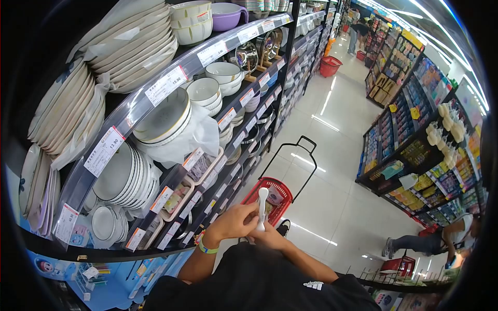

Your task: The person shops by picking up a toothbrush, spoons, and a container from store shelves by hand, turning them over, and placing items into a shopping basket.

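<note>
Both hands are together in front of the chest, above a red basket (280, 210) with a black pull handle. Between them stands a slim white utensil (263, 199), roughly upright, with a rounded upper end. My left hand (232, 222) is closed at it from the left side, its fingertips on the utensil. My right hand (268, 238) wraps round its lower end. What the lower end looks like is hidden by the fingers. A yellow-green band circles the left wrist. Some items lie inside the basket.
Shelves at the left hold stacked plates (111, 179), bowls (203, 93) and a purple bowl (226, 14) behind price tags. Product racks (415, 140) stand across the tiled aisle (332, 171). A person (441, 241) is at the lower right beside another red basket (398, 265); others stand far up the aisle.
</note>
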